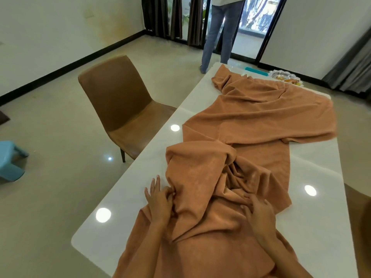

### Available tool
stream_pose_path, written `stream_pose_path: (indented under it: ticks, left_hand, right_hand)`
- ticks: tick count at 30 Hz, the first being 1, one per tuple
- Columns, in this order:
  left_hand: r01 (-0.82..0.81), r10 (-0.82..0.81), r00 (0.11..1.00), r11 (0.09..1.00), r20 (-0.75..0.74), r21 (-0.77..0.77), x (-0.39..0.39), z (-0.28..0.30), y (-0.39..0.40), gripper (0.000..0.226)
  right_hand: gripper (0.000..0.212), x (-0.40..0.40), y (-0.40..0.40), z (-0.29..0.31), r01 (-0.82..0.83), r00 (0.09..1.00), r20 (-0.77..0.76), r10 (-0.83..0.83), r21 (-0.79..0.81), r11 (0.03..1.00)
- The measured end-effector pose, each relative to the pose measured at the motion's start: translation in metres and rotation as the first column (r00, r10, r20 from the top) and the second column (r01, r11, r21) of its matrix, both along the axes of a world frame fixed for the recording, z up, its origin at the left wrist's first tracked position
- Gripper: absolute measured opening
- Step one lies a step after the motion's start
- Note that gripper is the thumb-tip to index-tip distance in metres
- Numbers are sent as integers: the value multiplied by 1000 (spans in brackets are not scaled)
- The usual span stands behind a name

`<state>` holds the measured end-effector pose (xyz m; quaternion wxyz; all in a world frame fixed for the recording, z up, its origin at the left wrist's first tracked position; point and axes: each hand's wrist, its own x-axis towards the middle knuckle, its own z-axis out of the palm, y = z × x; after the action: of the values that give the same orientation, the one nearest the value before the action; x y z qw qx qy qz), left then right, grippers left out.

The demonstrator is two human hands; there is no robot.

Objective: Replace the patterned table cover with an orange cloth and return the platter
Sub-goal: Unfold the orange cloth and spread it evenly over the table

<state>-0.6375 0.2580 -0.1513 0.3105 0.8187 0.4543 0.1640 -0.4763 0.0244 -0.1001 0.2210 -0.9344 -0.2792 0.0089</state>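
Note:
An orange cloth (259, 117) lies bunched and twisted along the glossy white table (128, 189), leaving bare tabletop on both sides. My left hand (160, 199) pinches a fold at the cloth's near left edge, its other fingers spread out. My right hand (259, 213) grips crumpled folds at the cloth's near middle. A clear glass platter (285, 77) with orange food sits at the table's far end, beyond the cloth. No patterned cover is in view.
A brown leather chair (120, 101) stands at the table's left side. A person in jeans (218, 37) stands past the far end by the glass doors. A teal object (257, 71) lies beside the platter. A blue plastic stool (10, 159) is at far left.

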Motion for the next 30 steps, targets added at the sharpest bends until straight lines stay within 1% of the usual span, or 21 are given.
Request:
stream_pose_path:
  ticks: [3, 5, 6, 9, 11, 12, 14, 15, 16, 17, 18, 19, 20, 21, 22, 23, 24, 25, 26, 28, 30]
  left_hand:
    - [-113, 121, 984, 991, 128, -67, -7, 16, 11, 16]
    - [-183, 203, 953, 978, 225, -103, -16, 40, 31, 13]
    - [-207, 224, 939, 974, 261, -90, -21, 52, 44, 11]
    - [-295, 291, 909, 955, 300, -34, -34, 91, 85, 10]
    - [-346, 328, 880, 938, 342, -10, -35, 112, 108, 16]
    - [-350, 336, 871, 936, 358, -27, -35, 118, 114, 20]
    - [-358, 348, 853, 932, 390, -48, -35, 131, 111, 35]
    - [-371, 343, 869, 929, 357, 11, -33, 131, 107, 46]
    - [-365, 329, 905, 926, 271, 96, -28, 134, 98, 56]
    - [-330, 303, 935, 934, 185, 135, -20, 133, 82, 62]
    - [-345, 337, 938, 927, 75, 150, -2, 122, 63, 63]
    - [-359, 362, 932, 930, -19, 78, 4, 115, 39, 62]
    - [-441, 439, 897, 897, -49, -38, 7, 105, 21, 63]
    - [-378, 383, 922, 922, -50, 87, -6, 88, -4, 68]
    - [-190, 217, 959, 969, -184, 156, -20, 69, -37, 74]
    - [113, -55, 963, 971, -264, 212, -38, 56, -72, 73]
    - [300, -199, 935, 884, -294, 357, -39, 43, -105, 65]
    - [480, -397, 873, 804, -284, 350, -48, 33, -128, 57]
    - [548, -478, 836, 754, -271, 362, -56, 26, -143, 55]
    - [531, -458, 846, 764, -273, 365, -62, 11, -163, 53]
    - [547, -479, 836, 759, -267, 353, -65, 10, -176, 51]
  right_hand:
    - [12, 6, -7, 6, -33, 999, 23, 30, 124, 992]
    - [14, 14, -15, 14, -23, 1000, 11, 21, 188, 982]
    - [13, 19, -20, 18, -15, 1000, 18, 11, 210, 978]
    - [9, 38, -37, 36, 2, 994, 108, -21, 175, 984]
    - [20, 47, -43, 46, 45, 988, 137, -71, 183, 982]
    - [26, 47, -42, 49, 52, 985, 152, -85, 208, 977]
    - [34, 36, -32, 53, 7, 985, 165, -53, 263, 965]
    - [36, 25, -26, 53, -54, 987, 163, 8, 279, 959]
    - [38, 12, -23, 50, -141, 978, 188, 92, 269, 953]
    - [40, -1, -23, 44, -227, 957, 235, 172, 231, 946]
    - [40, -15, -26, 37, -285, 933, 280, 226, 192, 939]
    - [35, -28, -34, 29, -313, 917, 314, 248, 175, 934]
    - [28, -41, -44, 17, -330, 905, 337, 259, 173, 928]
    - [26, -52, -55, 6, -353, 891, 360, 276, 170, 920]
    - [28, -63, -66, -6, -391, 869, 384, 311, 148, 909]
    - [30, -72, -78, -19, -434, 842, 401, 361, 109, 894]
    - [32, -78, -88, -31, -478, 817, 400, 415, 70, 875]
    - [34, -83, -97, -41, -511, 804, 373, 463, 34, 859]
    - [36, -87, -106, -50, -530, 798, 338, 499, 0, 848]
    - [37, -91, -115, -63, -539, 803, 279, 527, -39, 841]
    - [31, -93, -114, -67, -550, 801, 263, 538, -31, 834]
